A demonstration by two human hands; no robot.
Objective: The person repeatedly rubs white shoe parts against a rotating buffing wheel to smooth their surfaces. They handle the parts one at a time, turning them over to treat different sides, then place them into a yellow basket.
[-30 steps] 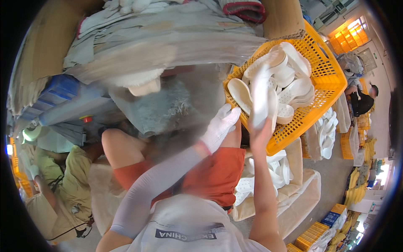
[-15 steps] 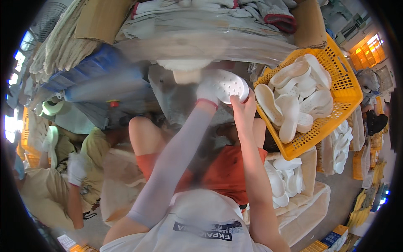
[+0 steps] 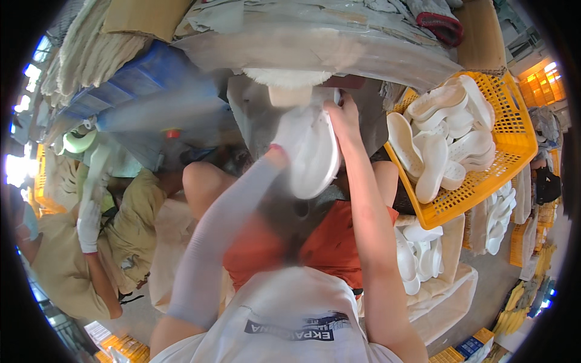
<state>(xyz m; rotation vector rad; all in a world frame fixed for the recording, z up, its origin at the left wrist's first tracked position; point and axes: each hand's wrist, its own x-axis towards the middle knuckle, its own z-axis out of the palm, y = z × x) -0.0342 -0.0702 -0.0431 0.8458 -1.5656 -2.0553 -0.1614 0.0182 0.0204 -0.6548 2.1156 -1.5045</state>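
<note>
Grey floor (image 3: 496, 278) shows beyond; the right hand (image 3: 344, 120) clamps the white shoe (image 3: 313, 164), probably light and springy, best held by its rim; the blurred left hand (image 3: 290, 132), I cannot tell.

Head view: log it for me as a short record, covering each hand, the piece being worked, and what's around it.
Left hand: white glove, at the left side of the white shoe; blurred, grip unclear
Right hand: bare, closed on the far right edge of the same shoe
Nearest fixture: fuzzy white pad, just beyond the shoe; contact cannot be told
Right side: yellow basket holding loose white shoes
Below basket in picture: more white shoes by beige cloth
Left side: co-worker's gloved hand
</note>
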